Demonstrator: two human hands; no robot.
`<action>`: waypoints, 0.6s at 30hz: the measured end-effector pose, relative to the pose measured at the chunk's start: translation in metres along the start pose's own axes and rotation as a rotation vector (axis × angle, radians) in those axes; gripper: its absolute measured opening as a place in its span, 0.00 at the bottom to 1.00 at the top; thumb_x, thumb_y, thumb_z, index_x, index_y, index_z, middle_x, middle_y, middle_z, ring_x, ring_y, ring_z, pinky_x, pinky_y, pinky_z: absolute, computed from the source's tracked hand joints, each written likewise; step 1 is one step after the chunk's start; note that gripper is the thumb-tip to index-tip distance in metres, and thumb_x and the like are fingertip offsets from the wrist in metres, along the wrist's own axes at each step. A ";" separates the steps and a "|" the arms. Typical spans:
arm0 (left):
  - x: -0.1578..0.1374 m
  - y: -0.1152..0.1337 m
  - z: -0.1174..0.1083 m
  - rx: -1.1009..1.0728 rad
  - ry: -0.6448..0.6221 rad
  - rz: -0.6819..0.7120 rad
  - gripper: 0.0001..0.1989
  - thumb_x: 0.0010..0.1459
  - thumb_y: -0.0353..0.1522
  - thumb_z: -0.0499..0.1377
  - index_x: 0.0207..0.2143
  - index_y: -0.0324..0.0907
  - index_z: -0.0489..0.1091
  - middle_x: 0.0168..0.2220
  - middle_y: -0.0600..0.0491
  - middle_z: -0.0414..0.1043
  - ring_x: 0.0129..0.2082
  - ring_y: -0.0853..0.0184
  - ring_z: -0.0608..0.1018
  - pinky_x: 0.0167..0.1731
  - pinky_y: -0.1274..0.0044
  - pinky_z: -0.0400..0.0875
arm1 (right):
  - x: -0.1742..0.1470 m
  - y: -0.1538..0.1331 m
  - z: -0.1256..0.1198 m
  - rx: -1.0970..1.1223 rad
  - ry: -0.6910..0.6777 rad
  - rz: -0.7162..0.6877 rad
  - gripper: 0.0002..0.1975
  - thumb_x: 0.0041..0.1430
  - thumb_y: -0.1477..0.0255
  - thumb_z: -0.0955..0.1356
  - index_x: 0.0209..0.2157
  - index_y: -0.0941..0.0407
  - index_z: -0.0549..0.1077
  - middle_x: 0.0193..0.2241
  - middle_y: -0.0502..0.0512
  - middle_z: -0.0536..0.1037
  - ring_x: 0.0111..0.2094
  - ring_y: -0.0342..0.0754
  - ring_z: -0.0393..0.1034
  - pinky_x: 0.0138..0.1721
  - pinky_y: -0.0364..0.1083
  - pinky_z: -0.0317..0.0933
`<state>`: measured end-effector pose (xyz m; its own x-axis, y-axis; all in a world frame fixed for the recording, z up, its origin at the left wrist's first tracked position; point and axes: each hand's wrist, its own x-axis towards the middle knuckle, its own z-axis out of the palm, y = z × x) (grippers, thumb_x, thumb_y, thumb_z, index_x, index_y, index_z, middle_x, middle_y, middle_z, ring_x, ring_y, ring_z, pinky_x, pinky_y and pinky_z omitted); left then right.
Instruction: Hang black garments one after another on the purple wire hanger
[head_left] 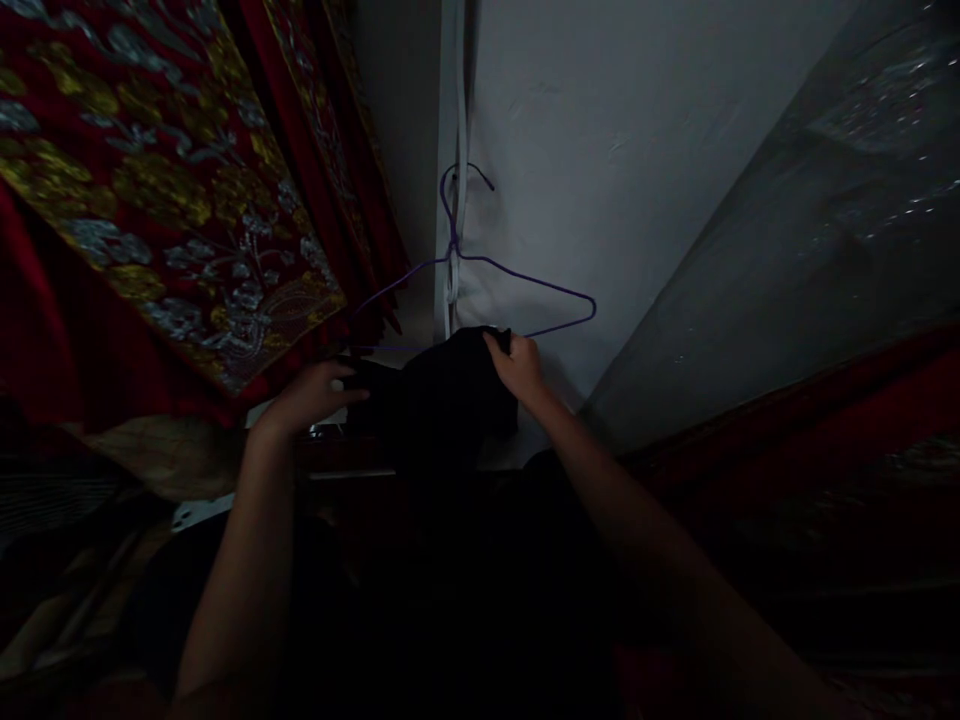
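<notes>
A black garment [450, 400] spreads between my two hands; its kind is hard to make out in the dark. My right hand [520, 370] grips the garment's upper right edge, the thumb laid over the cloth. At the garment's left end, my left hand [311, 395] has its fingers closed on the fabric, partly lost in shadow. Just above and behind the cloth, a thin purple clothes hanger [525, 275] hangs by its hook against the wall, with nothing on it. The garment covers part of the hanger's lower bar.
Red cloth with gold and silver embroidery [150, 180] hangs on the left. A white cord [461, 100] runs down the pale wall [570, 130] behind the hanger. Clear plastic sheeting [825, 230] covers something on the right, with a red edge [847, 410] below it.
</notes>
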<state>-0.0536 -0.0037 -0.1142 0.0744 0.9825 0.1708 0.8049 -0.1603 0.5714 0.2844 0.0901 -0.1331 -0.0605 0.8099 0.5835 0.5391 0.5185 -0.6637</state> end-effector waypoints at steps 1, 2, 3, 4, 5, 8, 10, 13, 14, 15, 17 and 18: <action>-0.001 0.006 -0.002 -0.005 0.032 0.036 0.21 0.51 0.50 0.64 0.36 0.42 0.78 0.41 0.48 0.81 0.42 0.56 0.79 0.44 0.69 0.70 | -0.006 -0.001 -0.006 0.005 0.034 -0.015 0.17 0.62 0.58 0.65 0.26 0.54 0.74 0.25 0.58 0.79 0.31 0.54 0.76 0.33 0.46 0.63; -0.002 0.013 -0.005 -0.016 0.068 0.070 0.20 0.54 0.50 0.62 0.35 0.42 0.78 0.39 0.48 0.80 0.40 0.58 0.79 0.43 0.70 0.70 | -0.012 -0.004 -0.012 0.019 0.056 -0.027 0.17 0.62 0.58 0.66 0.26 0.54 0.73 0.23 0.57 0.79 0.29 0.53 0.74 0.32 0.46 0.62; -0.003 0.019 -0.008 -0.025 0.106 0.088 0.20 0.56 0.49 0.61 0.35 0.42 0.78 0.38 0.49 0.80 0.39 0.59 0.78 0.42 0.71 0.69 | -0.017 -0.008 -0.018 0.038 0.065 -0.035 0.17 0.61 0.58 0.66 0.25 0.54 0.73 0.22 0.56 0.78 0.27 0.51 0.73 0.30 0.46 0.62; -0.004 0.024 -0.011 -0.030 0.140 0.089 0.20 0.57 0.49 0.60 0.35 0.41 0.78 0.37 0.49 0.79 0.38 0.60 0.78 0.41 0.72 0.69 | -0.021 -0.012 -0.024 0.059 0.066 -0.038 0.17 0.60 0.58 0.66 0.24 0.54 0.72 0.22 0.55 0.77 0.25 0.50 0.71 0.29 0.46 0.61; -0.005 0.027 -0.013 -0.035 0.156 0.079 0.20 0.57 0.49 0.60 0.36 0.41 0.77 0.37 0.50 0.79 0.38 0.60 0.78 0.41 0.72 0.69 | -0.023 -0.017 -0.030 0.077 0.063 -0.036 0.16 0.59 0.59 0.66 0.24 0.55 0.72 0.21 0.54 0.76 0.24 0.49 0.70 0.29 0.45 0.60; -0.008 0.027 -0.017 -0.051 0.015 0.006 0.22 0.54 0.51 0.60 0.35 0.41 0.77 0.36 0.50 0.79 0.37 0.59 0.78 0.39 0.72 0.70 | -0.027 -0.030 -0.040 0.101 0.068 -0.041 0.15 0.58 0.61 0.67 0.22 0.55 0.71 0.20 0.52 0.74 0.23 0.46 0.68 0.28 0.44 0.58; -0.010 0.023 -0.016 -0.034 -0.139 -0.027 0.23 0.50 0.52 0.62 0.35 0.42 0.77 0.37 0.50 0.80 0.38 0.58 0.78 0.39 0.71 0.71 | -0.027 -0.033 -0.042 0.109 0.068 -0.048 0.16 0.57 0.60 0.68 0.21 0.55 0.70 0.18 0.51 0.72 0.22 0.45 0.66 0.27 0.44 0.57; -0.017 0.025 -0.020 0.083 -0.128 -0.017 0.22 0.48 0.50 0.63 0.36 0.43 0.77 0.41 0.49 0.79 0.40 0.56 0.78 0.42 0.71 0.70 | -0.029 -0.034 -0.044 0.139 0.055 -0.024 0.17 0.56 0.60 0.68 0.19 0.55 0.69 0.17 0.49 0.70 0.21 0.45 0.64 0.26 0.44 0.55; -0.019 0.029 -0.023 0.130 -0.083 0.006 0.21 0.49 0.50 0.62 0.36 0.43 0.77 0.41 0.48 0.78 0.40 0.57 0.78 0.42 0.71 0.70 | -0.030 -0.033 -0.045 0.151 0.056 -0.013 0.17 0.55 0.60 0.68 0.19 0.55 0.69 0.17 0.49 0.70 0.21 0.45 0.64 0.26 0.44 0.55; -0.022 0.035 -0.028 0.171 -0.041 0.033 0.21 0.52 0.50 0.61 0.35 0.43 0.77 0.39 0.48 0.78 0.39 0.57 0.78 0.41 0.70 0.70 | -0.031 -0.033 -0.046 0.163 0.057 -0.007 0.16 0.55 0.61 0.68 0.19 0.55 0.69 0.17 0.49 0.70 0.21 0.44 0.64 0.26 0.44 0.56; -0.023 0.048 -0.041 0.218 0.003 0.087 0.20 0.55 0.50 0.58 0.34 0.43 0.76 0.36 0.48 0.77 0.36 0.58 0.77 0.40 0.70 0.69 | -0.034 -0.035 -0.048 0.190 0.055 -0.008 0.16 0.55 0.61 0.68 0.19 0.55 0.68 0.17 0.49 0.69 0.21 0.44 0.63 0.26 0.44 0.56; -0.021 0.054 -0.048 0.224 0.011 0.105 0.20 0.56 0.49 0.58 0.34 0.42 0.75 0.35 0.49 0.77 0.35 0.58 0.77 0.39 0.70 0.69 | -0.034 -0.037 -0.048 0.201 0.046 -0.013 0.16 0.56 0.61 0.68 0.19 0.55 0.68 0.17 0.48 0.69 0.21 0.44 0.63 0.25 0.43 0.55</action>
<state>-0.0403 -0.0375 -0.0486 0.1587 0.9604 0.2291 0.9036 -0.2348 0.3582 0.3074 0.0298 -0.1062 -0.0252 0.7914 0.6108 0.3596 0.5773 -0.7331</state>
